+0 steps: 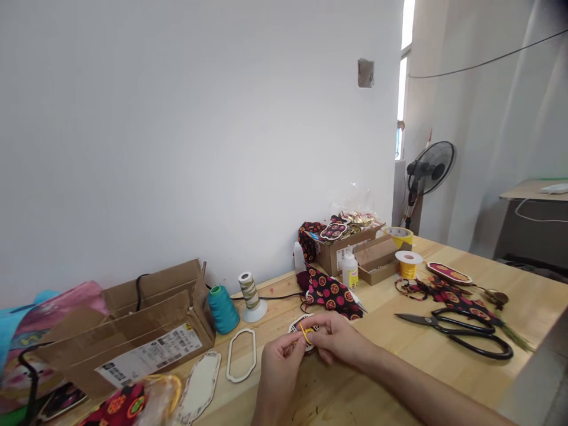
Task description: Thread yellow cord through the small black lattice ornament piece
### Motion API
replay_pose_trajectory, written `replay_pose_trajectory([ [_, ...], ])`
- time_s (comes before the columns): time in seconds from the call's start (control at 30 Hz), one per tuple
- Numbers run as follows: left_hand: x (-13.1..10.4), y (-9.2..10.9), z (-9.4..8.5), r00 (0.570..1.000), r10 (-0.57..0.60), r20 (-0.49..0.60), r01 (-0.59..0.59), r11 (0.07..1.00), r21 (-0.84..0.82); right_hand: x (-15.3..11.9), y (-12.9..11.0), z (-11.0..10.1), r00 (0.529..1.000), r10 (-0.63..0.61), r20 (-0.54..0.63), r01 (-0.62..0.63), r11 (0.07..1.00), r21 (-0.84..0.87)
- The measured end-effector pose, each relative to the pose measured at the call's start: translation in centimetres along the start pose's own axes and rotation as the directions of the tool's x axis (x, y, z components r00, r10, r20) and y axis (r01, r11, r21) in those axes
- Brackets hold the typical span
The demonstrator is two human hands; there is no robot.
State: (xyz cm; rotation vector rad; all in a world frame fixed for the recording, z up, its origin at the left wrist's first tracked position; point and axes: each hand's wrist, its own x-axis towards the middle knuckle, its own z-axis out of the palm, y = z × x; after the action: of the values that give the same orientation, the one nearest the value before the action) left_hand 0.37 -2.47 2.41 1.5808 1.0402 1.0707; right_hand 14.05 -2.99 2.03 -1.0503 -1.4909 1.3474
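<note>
Both hands meet low in the middle of the head view, over the wooden table (pixel 381 337). My left hand (pixel 283 361) is closed, its thumb and finger pinching a thin yellow cord (pixel 305 332). Facing it, my right hand (pixel 331 337) is closed on the same cord, fingertips nearly touching the left ones. Behind the fingers lies a white-edged ornament (pixel 293 323) with a dark pattern, partly hidden by both hands. Dark patterned fabric (pixel 331 293) is just beyond. To the left rests an empty white frame (pixel 241 355).
Black-handled scissors (pixel 461 329) lie to the right, near a yellow cord spool (pixel 408 264). Beyond the hands are a glue bottle (pixel 350 271) and a filled cardboard box (pixel 331 254). A teal thread cone (pixel 223 310) and another cardboard box (pixel 133 337) stand left.
</note>
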Motion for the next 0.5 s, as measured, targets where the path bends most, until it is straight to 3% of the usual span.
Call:
replay_pose_trajectory([
  [0.1, -0.13, 0.16, 0.03, 0.999, -0.023, -0.039, 0.023, 1.0, -0.01, -0.02, 0.42, 0.47, 0.987, -0.116, -0.109, 0.074, 0.942, -0.327],
  [0.23, -0.05, 0.05, -0.01, 1.0, -0.027, 0.011, 0.027, 1.0, -0.005, -0.43, 0.4, 0.41, 0.922, -0.371, -0.109, 0.184, 0.67, -0.719],
  [0.33, 0.1, -0.18, -0.15, 0.999, -0.021, 0.029, 0.021, 1.0, -0.004, -0.67, 0.08, 0.25, 0.919, -0.388, -0.066, 0.174, 0.549, -0.817],
  [0.5, 0.16, -0.28, -0.22, 0.993, -0.092, -0.076, 0.082, 0.988, -0.132, -0.8, -0.17, 0.12, 0.911, -0.41, -0.051, 0.167, 0.479, -0.862],
])
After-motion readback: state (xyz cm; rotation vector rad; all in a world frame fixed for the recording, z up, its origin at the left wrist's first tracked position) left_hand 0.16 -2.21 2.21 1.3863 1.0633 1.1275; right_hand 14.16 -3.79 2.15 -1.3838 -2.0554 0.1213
